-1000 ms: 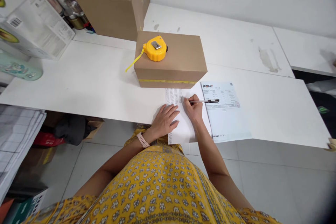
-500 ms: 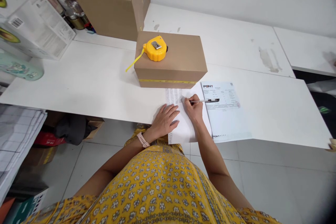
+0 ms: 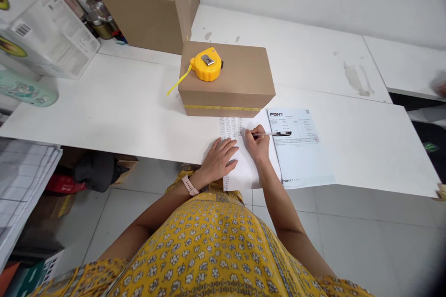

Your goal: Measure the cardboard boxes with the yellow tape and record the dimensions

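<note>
Right hand [image 3: 258, 145] grips pen [image 3: 273, 134] on printed sheet [image 3: 245, 171]; left hand [image 3: 219, 160] lies flat, fingers open. Tape measure [image 3: 206, 64] tops cardboard box [image 3: 242, 79] behind; print illegible.

Head camera looks steeply down, close over sheet [image 3: 244, 172] and table [image 3: 104, 116].

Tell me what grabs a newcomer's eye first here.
The yellow tape measure stands out, lying on top of a brown box at the middle of the white table. Just in front of the box, the right hand holds a pen to a sheet, while the left hand lies flat on it.
</note>
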Demonstrator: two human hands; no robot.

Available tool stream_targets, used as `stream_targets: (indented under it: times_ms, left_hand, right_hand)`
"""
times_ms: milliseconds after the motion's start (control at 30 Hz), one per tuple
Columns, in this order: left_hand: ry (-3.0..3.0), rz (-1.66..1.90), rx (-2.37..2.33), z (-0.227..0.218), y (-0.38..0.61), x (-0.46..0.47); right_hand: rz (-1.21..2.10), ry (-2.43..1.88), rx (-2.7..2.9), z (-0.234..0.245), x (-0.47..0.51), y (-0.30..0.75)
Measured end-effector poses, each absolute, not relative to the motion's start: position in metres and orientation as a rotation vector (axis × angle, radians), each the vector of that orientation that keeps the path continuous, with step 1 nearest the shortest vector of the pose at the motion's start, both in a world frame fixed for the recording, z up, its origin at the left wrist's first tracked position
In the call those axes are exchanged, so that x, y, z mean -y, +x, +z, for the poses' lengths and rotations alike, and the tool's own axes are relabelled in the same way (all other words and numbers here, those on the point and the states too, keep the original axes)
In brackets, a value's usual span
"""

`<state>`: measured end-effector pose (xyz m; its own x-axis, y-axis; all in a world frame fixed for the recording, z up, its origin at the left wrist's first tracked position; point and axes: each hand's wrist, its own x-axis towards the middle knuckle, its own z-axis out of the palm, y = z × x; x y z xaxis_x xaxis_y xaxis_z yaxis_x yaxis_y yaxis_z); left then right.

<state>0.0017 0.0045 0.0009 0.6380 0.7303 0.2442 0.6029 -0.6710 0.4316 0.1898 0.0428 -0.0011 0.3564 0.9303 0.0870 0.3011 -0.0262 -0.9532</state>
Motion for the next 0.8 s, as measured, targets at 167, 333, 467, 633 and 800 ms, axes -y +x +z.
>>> stream_targets:
  times_ms: [167, 333, 467, 633, 800]
  left_hand:
    - [2.545, 0.579, -1.073, 0.000, 0.002, -0.004]
    - [2.548, 0.582, -1.090, 0.000, 0.001, -0.005]
    - [2.549, 0.586, -1.082, -0.005, 0.001, -0.003]
    - [2.419, 0.958, -1.165, 0.006, -0.004, -0.011]
    - [2.309, 1.456, -1.405, 0.076, -0.027, -0.070]
  right_hand:
    - [0.731, -1.555, 1.143, -0.003, -0.043, 0.188]
    - [0.530, -1.552, 1.112, -0.004, -0.041, 0.196]
    - [0.246, -1.686, 1.344, -0.005, -0.038, 0.223]
    - [0.038, -1.868, 1.642, -0.017, -0.031, 0.252]
    - [-0.046, -1.881, 1.686, -0.030, -0.028, 0.258]
